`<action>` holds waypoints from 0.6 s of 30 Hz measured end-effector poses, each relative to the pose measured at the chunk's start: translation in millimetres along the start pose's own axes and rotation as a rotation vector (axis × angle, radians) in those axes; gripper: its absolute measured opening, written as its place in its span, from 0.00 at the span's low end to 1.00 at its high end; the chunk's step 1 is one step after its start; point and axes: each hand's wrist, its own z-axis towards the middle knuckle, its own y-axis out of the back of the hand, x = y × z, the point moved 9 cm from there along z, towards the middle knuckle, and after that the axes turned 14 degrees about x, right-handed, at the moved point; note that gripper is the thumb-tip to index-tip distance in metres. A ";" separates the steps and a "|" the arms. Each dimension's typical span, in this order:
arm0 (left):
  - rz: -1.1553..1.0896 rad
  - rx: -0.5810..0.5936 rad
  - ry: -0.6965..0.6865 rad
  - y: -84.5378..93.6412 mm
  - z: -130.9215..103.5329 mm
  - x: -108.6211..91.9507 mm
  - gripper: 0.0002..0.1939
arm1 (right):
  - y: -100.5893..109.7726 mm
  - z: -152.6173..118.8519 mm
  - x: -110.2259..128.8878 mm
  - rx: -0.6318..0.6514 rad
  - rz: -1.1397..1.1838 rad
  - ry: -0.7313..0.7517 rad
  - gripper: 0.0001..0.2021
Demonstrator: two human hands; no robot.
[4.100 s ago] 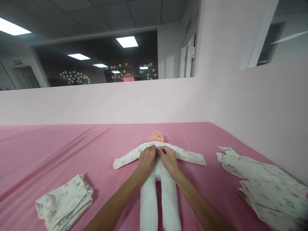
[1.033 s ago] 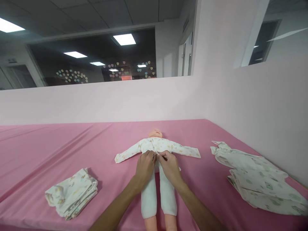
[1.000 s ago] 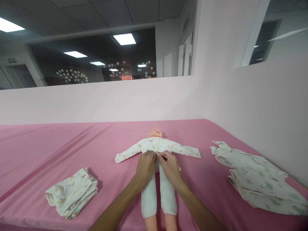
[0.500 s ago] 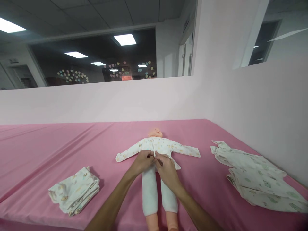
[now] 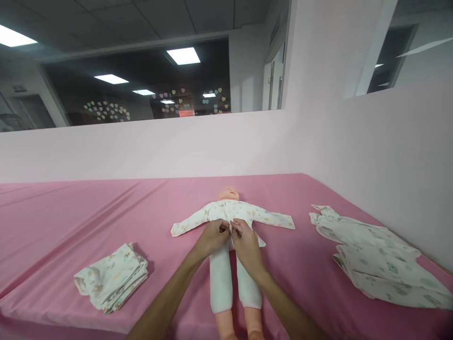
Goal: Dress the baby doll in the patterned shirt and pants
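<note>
A baby doll (image 5: 229,193) lies on its back, its legs toward me. It wears a white patterned baby jacket (image 5: 244,210) with both sleeves spread sideways, and its upper legs are covered in plain white cloth. My left hand (image 5: 213,236) pinches the front edge of the jacket at the doll's belly. Close beside it, my right hand (image 5: 245,240) pinches the other front edge with thumb and fingers. The fingertips nearly meet at the middle opening. Whatever fastener may be there is too small to make out.
A pink sheet (image 5: 170,302) covers the table. Folded patterned cloth (image 5: 112,277) lies at the left. More folded patterned clothes (image 5: 382,259) lie at the right, near the white wall (image 5: 389,151). A low wall with a window (image 5: 141,89) stands behind.
Both hands stay at the jacket front, shifting slightly right and up. The fingertips have changed position a little along the opening. The doll and clothes lie as before.
</note>
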 end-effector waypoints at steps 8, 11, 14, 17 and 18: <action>-0.035 -0.092 0.008 -4.2 -2.6 7.7 0.09 | 4.2 2.1 -5.8 -0.022 0.005 -0.033 0.09; 0.256 -0.170 -0.011 -6.8 -9.7 -1.2 0.07 | 6.4 2.8 -9.1 -0.035 -0.075 -0.108 0.10; 0.600 -0.235 -0.066 -14.6 -18.5 -11.9 0.10 | 1.5 4.9 -0.6 0.027 -0.321 -0.140 0.06; 0.692 -0.211 -0.083 -18.7 -20.6 -10.5 0.11 | -4.1 7.5 6.5 0.080 -0.505 -0.155 0.06; 0.698 -0.209 -0.071 -17.0 -20.2 -8.9 0.11 | -4.8 8.2 7.7 0.082 -0.544 -0.159 0.07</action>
